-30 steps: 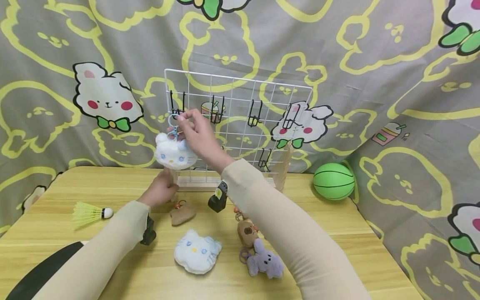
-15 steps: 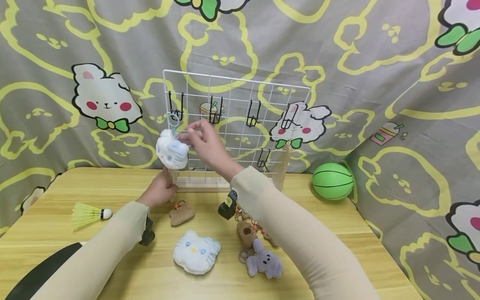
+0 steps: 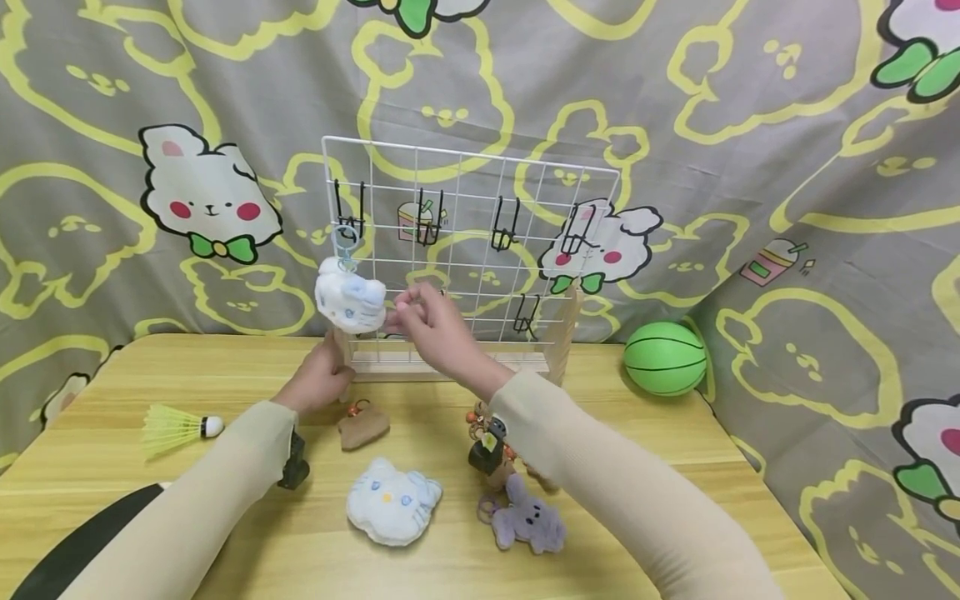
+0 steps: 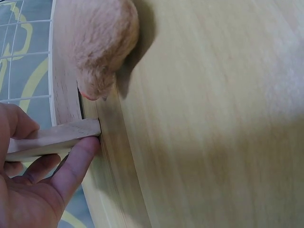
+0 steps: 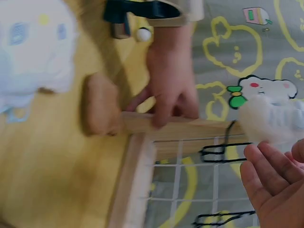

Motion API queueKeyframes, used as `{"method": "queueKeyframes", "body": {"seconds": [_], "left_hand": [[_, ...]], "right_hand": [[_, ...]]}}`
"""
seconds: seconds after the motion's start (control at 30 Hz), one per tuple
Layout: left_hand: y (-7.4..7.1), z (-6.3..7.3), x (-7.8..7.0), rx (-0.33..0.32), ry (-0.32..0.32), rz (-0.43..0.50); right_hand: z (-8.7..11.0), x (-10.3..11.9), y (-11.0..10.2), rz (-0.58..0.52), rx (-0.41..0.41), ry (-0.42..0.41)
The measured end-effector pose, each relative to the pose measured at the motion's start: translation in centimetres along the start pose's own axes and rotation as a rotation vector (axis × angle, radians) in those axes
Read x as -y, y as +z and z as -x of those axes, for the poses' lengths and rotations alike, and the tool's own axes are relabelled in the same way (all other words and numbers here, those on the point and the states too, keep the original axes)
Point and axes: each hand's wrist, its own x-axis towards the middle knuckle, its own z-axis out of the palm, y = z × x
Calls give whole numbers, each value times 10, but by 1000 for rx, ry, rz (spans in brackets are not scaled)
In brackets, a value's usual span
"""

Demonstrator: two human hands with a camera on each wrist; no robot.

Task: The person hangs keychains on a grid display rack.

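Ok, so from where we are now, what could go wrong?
1. The white plush hangs at the upper-left black hook with the right hand close beside it; a bump could swing it or perhaps knock it off.
2. The left hand grips the wooden foot of the wire rack; a pull there could shift everything hooked on.
3. The brown plush lies near that foot and might get nudged.

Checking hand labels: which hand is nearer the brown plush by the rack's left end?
Left. The left hand grips the rack's left wooden support, just behind the brown plush; the right hand is higher up, beside the hanging white plush, farther away.
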Motion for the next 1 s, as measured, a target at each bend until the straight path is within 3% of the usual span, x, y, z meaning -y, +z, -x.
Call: {"method": "queueKeyframes", "body": {"seconds": [0.3,0.43,0.57,0.77,1.0], "left_hand": [[3,-2,1,2,-4,-8],[3,-1,2,-6,4,-8],[1,2,4,-13,10,7],[1,0,4,-9,12,23],[2,-2,1,-5,6,14]], "right_hand": [[29,-43,-5,47,102,71],[43,-64,0,75,228,93],[59,-81,9,179,392,62],[76,-89,16,365,523,19],[86,-90,10,393,575,48]]}}
